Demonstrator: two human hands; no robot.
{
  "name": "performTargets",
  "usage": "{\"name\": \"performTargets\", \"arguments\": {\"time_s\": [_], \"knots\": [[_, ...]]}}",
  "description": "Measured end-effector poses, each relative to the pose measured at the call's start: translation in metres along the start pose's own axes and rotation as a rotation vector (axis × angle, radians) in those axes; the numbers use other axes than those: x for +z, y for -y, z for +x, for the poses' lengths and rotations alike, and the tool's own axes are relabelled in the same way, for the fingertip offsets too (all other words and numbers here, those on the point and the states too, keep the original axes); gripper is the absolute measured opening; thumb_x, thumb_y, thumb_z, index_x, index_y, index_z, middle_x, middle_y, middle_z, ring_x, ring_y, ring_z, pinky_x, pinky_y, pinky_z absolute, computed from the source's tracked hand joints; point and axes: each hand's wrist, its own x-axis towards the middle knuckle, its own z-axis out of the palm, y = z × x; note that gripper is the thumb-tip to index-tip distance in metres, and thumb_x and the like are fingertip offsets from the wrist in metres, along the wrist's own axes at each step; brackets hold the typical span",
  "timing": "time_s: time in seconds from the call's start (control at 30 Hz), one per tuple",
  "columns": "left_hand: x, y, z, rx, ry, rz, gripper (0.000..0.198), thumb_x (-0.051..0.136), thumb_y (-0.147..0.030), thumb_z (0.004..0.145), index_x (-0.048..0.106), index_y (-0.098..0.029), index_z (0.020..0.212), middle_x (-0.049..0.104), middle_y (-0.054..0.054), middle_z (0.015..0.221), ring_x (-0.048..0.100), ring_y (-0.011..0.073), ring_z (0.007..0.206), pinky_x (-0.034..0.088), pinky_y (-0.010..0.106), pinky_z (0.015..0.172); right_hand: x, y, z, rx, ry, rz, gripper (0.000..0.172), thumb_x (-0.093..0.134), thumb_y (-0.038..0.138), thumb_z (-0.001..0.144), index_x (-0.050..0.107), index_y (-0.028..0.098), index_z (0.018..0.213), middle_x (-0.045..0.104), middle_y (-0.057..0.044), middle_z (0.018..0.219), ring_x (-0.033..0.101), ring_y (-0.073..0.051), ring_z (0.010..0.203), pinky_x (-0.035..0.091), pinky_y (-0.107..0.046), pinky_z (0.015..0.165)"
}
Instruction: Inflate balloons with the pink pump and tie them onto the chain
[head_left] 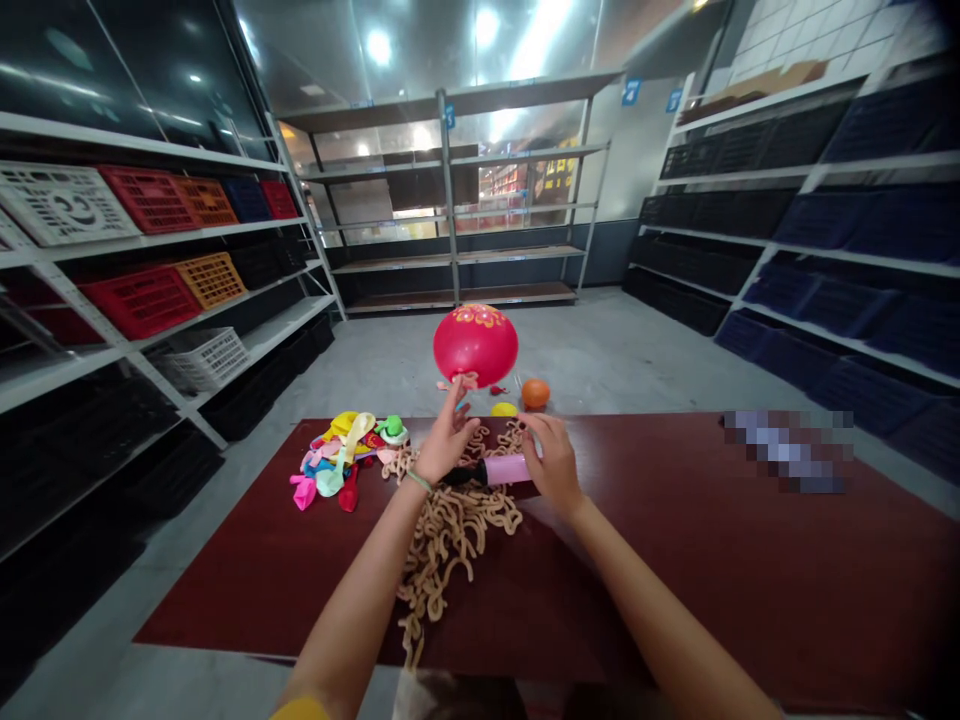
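Observation:
A red inflated balloon with a gold flower print is just beyond the fingertips of my left hand. That hand reaches forward with its fingers stretched and apart; whether a fingertip touches the balloon's neck, I cannot tell. My right hand is beside the lilac barrel of a balloon pump, fingers bent but apart, not wrapped round it. The pump's black end points left and is partly behind my left wrist. Beneath and around it spreads a heap of tan, curly strands.
Several limp coloured balloons lie in a pile on the left of the dark red table. On the floor past the far edge are an orange balloon and a yellow one. Shelves with crates line both sides.

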Motion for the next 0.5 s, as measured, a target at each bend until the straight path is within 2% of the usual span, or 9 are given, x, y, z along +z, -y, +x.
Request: {"name": "performTargets", "arguments": {"time_s": [0.07,0.1,0.2,0.27,0.37,0.5], "knots": [[0.008,0.001,0.005,-0.023,0.096,-0.011,0.08,0.063,-0.026,0.085,0.02,-0.03,0.153,0.034,0.013,0.155,0.046,0.0261,0.134,0.041,0.045,0.108,-0.006,-0.013,-0.011,0.0,0.059,-0.008,0.032,0.044,0.018,0.094,0.057,0.023,0.122,0.062,-0.008,0.112,0.055,-0.022,0.107,0.047,-0.042,0.094],[0.012,0.002,0.005,-0.038,0.102,0.009,0.078,0.062,-0.026,0.086,0.022,-0.029,0.153,0.034,0.013,0.154,0.045,0.0266,0.134,0.04,0.045,0.108,-0.008,-0.019,-0.016,-0.006,0.091,-0.019,0.032,0.044,0.018,0.093,0.058,0.023,0.121,0.063,-0.008,0.112,0.055,-0.022,0.106,0.047,-0.041,0.093],[0.018,0.006,-0.004,-0.088,0.042,0.114,0.048,0.057,-0.027,0.089,0.052,-0.023,0.136,0.055,0.013,0.138,0.056,0.0256,0.123,0.045,0.044,0.104,-0.011,-0.031,-0.028,-0.022,0.168,-0.071,0.029,0.044,0.019,0.093,0.061,0.021,0.117,0.065,-0.009,0.108,0.057,-0.022,0.103,0.047,-0.04,0.091],[0.017,0.008,-0.013,-0.113,-0.003,0.167,0.032,0.054,-0.029,0.091,0.064,-0.021,0.119,0.067,0.011,0.119,0.064,0.0232,0.109,0.049,0.042,0.098,-0.013,-0.035,-0.033,-0.022,0.214,-0.108,0.028,0.046,0.021,0.093,0.062,0.02,0.116,0.065,-0.009,0.108,0.057,-0.023,0.102,0.046,-0.04,0.09],[0.013,0.012,-0.027,-0.144,-0.039,0.202,0.027,0.052,-0.033,0.092,0.068,-0.021,0.111,0.073,0.007,0.1,0.068,0.0203,0.094,0.053,0.037,0.089,-0.015,-0.037,-0.036,-0.039,0.314,-0.149,0.03,0.05,0.029,0.093,0.062,0.021,0.119,0.065,-0.01,0.113,0.056,-0.023,0.106,0.044,-0.041,0.092],[0.005,0.017,-0.041,-0.193,-0.081,0.217,0.026,0.052,-0.034,0.091,0.071,-0.022,0.104,0.073,0.006,0.091,0.069,0.019,0.084,0.054,0.032,0.077,-0.016,-0.034,-0.038,-0.093,0.435,-0.175,0.04,0.054,0.033,0.091,0.056,0.023,0.13,0.06,-0.009,0.127,0.05,-0.025,0.118,0.037,-0.045,0.1]]}}
